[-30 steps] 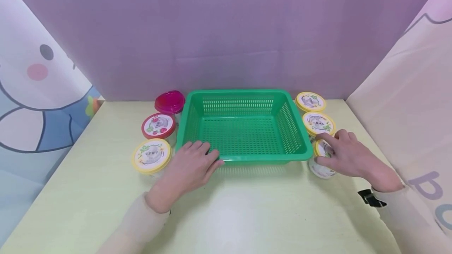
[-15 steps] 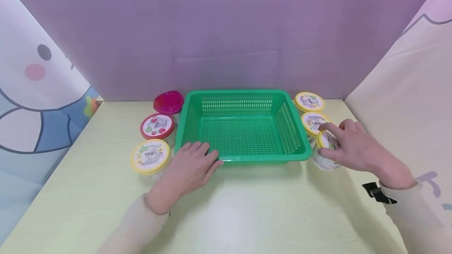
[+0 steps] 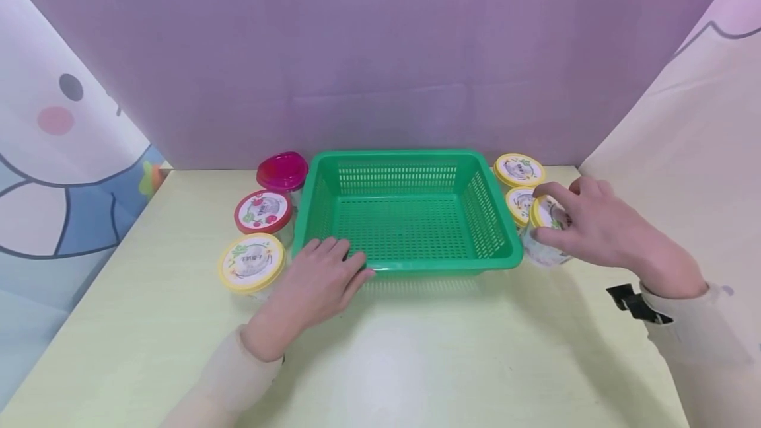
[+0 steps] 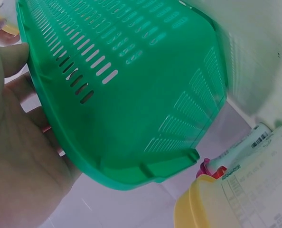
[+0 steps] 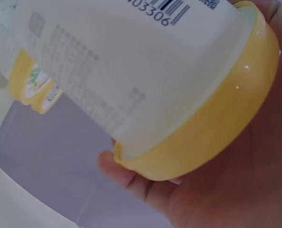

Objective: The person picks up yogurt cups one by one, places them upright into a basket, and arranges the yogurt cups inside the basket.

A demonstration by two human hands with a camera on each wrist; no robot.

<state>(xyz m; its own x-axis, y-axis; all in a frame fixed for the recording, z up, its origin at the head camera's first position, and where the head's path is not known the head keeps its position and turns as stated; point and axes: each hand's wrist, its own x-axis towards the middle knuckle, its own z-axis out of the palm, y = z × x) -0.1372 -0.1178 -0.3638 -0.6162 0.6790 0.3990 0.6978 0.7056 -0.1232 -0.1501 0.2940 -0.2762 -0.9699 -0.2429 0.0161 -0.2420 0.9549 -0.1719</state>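
Note:
My left hand [image 3: 318, 283] holds the near rim of a green plastic basket [image 3: 410, 265] at its left corner. In the left wrist view its fingers [image 4: 39, 116] go over the basket's edge. To the right of the basket, my right hand [image 3: 600, 226] grips a whitish plastic tub [image 3: 547, 253] by its yellow lid, thumb and fingers on opposite sides. This tub [image 5: 141, 61] appears slightly tilted in the head view. Just behind it stand two more yellow-lidded tubs, the nearer [image 3: 518, 203] partly hidden and the farther one [image 3: 519, 169] by the back wall.
Left of the basket are a yellow-lidded tub [image 3: 252, 263], a red-lidded tub [image 3: 263, 211] and a container with a magenta top [image 3: 282, 170]. A purple cloth wall [image 3: 380, 51] closes off the back. Printed cloths hang at both sides of the pale table [image 3: 386, 362].
My right hand has moved the yellow-lidded tub away from me, first slightly rightward, then closer to the tubs behind it. The left hand stays on the basket rim.

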